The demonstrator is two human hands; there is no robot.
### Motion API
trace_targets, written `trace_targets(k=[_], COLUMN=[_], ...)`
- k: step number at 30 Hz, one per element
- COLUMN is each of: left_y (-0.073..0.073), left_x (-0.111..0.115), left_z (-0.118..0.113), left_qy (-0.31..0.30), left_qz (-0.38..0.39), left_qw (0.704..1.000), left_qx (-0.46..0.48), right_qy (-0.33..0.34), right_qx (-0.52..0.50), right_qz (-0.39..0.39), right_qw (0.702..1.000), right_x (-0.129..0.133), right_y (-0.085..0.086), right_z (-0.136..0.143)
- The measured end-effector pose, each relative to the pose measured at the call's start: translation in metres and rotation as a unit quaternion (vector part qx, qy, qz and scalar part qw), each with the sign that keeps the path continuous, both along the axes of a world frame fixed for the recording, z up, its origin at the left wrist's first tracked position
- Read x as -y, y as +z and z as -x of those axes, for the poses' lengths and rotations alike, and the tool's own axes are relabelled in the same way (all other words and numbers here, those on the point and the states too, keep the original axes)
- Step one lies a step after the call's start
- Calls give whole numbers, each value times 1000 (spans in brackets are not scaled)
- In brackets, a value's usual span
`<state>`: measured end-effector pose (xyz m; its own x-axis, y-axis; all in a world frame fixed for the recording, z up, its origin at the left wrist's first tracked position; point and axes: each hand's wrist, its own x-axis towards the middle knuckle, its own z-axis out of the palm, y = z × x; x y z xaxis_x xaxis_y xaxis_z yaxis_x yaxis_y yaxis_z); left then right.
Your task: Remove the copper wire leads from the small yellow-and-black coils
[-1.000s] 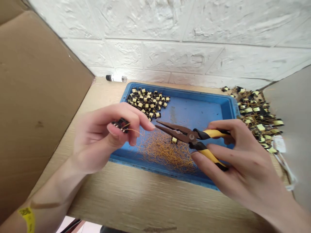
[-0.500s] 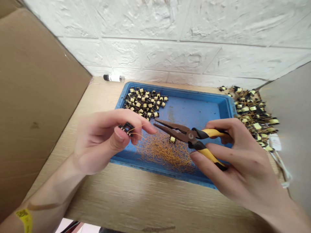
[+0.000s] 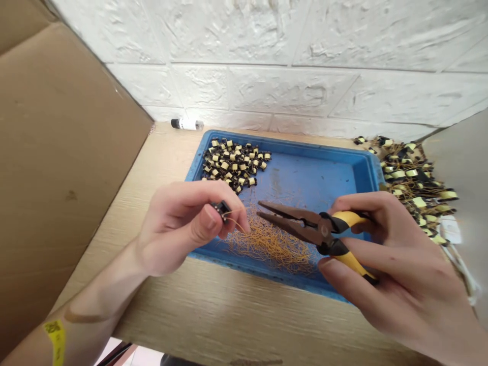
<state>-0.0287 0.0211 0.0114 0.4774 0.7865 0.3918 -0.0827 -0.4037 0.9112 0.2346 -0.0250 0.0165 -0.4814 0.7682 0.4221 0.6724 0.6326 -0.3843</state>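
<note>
Between thumb and fingers, my left hand (image 3: pixel 186 223) holds a small black component (image 3: pixel 222 209) with thin copper-coloured wires pointing right. My right hand (image 3: pixel 396 259) is wrapped round the yellow and black handles of long-nose pliers (image 3: pixel 324 230). The plier jaws are parted, with their tips a little right of the wires and not touching the component. Beneath both hands lies a blue tray (image 3: pixel 328 178). A heap of wire clippings (image 3: pixel 282 249) lies in its front part, and black and yellow components (image 3: pixel 236 162) are piled in its back left corner.
More components with long wires (image 3: pixel 412 178) are heaped right of the tray, near a white cable (image 3: pixel 463 269). A small bottle (image 3: pixel 187 124) lies by the white wall (image 3: pixel 282 86). Cardboard (image 3: pixel 68 142) stands on the left.
The pliers have drawn slightly away from my left hand. The component has turned in my left fingers and shows less of its face. The whole view has shifted a little.
</note>
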Motion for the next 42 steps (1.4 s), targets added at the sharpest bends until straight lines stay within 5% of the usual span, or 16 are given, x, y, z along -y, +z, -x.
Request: trace_targets(k=[16, 25, 42], left_y=[0, -1, 0], left_x=[4, 0, -5], left_z=[2, -3, -2], left_qy=[-22, 5, -25], left_qz=[97, -20, 26], left_qw=[995, 996, 995], left_qx=[-12, -88, -91], right_qy=[13, 4, 5], right_qx=[9, 4, 31], right_qz=[-8, -38, -92], right_qw=[1000, 999, 995], right_x=[2, -1, -3], right_y=[-2, -7, -9], right_z=[-1, -3, -4])
